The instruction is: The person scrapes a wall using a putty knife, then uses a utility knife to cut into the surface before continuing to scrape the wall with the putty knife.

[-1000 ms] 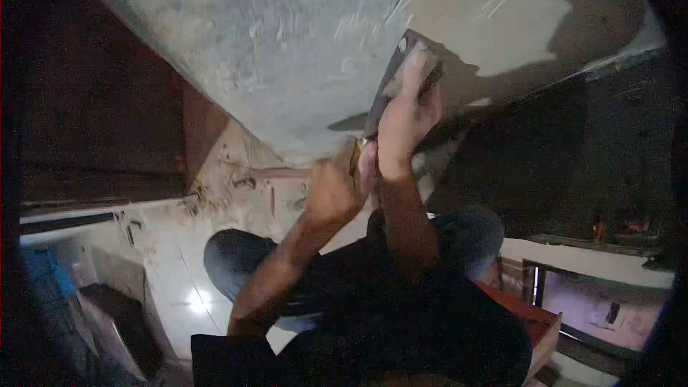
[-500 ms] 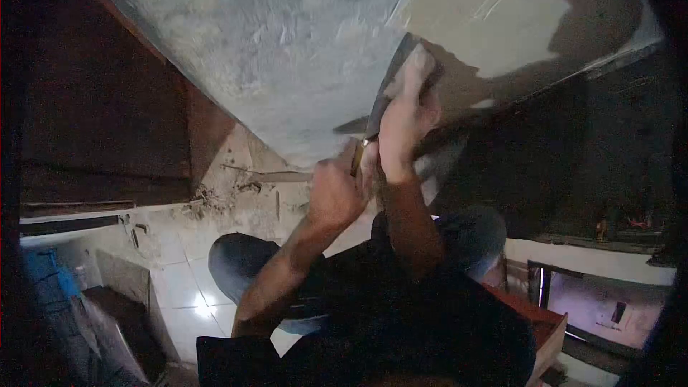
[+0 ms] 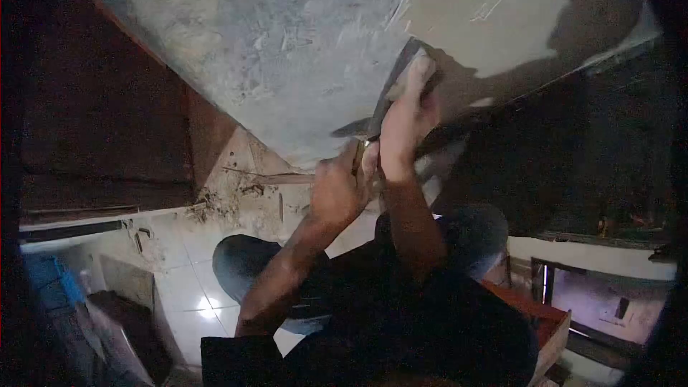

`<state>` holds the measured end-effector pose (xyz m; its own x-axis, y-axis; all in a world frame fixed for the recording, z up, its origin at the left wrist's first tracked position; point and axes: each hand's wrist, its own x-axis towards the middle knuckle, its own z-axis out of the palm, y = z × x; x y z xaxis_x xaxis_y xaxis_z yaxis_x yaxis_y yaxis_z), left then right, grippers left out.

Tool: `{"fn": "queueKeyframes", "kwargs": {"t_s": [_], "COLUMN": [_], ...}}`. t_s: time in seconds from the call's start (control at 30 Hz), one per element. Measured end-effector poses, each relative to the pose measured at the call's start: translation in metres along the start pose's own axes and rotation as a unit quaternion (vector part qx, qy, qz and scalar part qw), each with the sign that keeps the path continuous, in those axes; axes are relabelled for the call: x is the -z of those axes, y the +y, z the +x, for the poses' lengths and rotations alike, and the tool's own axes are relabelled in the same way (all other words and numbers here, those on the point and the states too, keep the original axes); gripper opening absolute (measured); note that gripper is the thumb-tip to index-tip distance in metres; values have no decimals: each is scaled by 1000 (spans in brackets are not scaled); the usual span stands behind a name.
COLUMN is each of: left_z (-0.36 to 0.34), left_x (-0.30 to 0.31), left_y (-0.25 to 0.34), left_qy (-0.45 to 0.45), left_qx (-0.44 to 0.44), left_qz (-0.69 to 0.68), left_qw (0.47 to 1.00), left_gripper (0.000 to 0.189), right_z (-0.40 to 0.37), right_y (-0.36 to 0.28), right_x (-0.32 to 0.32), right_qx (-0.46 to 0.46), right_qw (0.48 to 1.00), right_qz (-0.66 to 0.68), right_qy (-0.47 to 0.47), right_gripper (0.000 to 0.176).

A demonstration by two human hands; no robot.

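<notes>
A scraper with a flat dark grey blade [image 3: 390, 89] lies tilted against a large, plaster-smeared surface [image 3: 265, 50]. My left hand [image 3: 337, 188] is closed round its handle, just below a small shiny metal part where the blade begins. Higher up, my right hand [image 3: 403, 125] grips and presses along the blade, with one digit stretched toward its upper corner. The far fingers of this hand are partly hidden. Around the blade the surface changes from rough grey-white on the left to smoother beige on the right, with a few raised ridges.
Crumbled debris [image 3: 215, 204] lies on the floor below the surface's lower corner. White tiles [image 3: 183, 283] stretch left of my knee [image 3: 244, 265]. A dark box-like object [image 3: 129, 330] and blue material [image 3: 61, 279] are at lower left. A reddish wooden edge [image 3: 534, 304] is at my right.
Both hands and the scraper stay almost in the same place on the surface. The view has shifted very slightly, and the hands look less blurred.
</notes>
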<state>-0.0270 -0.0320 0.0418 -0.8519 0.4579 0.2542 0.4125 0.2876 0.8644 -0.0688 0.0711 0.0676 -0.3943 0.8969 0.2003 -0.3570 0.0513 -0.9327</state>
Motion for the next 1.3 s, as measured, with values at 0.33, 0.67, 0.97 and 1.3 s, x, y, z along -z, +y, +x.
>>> {"fn": "queueKeyframes", "kwargs": {"t_s": [0.33, 0.67, 0.97, 1.3], "left_z": [1, -3, 7, -3], "left_x": [2, -6, -7, -8], "left_y": [-1, 0, 4, 0], "left_qy": [-25, 2, 16, -60], "left_qx": [41, 62, 43, 93], "left_qz": [-6, -12, -24, -4], "left_qw": [999, 998, 999, 994], "left_gripper": [30, 31, 25, 36], "right_z": [0, -3, 9, 2], "right_y": [-2, 0, -10, -7], "right_x": [4, 13, 5, 8], "right_qx": [-35, -111, 38, -72], "right_qw": [996, 992, 998, 997], "right_qz": [-86, -53, -14, -14], "right_qy": [7, -7, -53, -1], "right_gripper": [50, 55, 50, 41]}}
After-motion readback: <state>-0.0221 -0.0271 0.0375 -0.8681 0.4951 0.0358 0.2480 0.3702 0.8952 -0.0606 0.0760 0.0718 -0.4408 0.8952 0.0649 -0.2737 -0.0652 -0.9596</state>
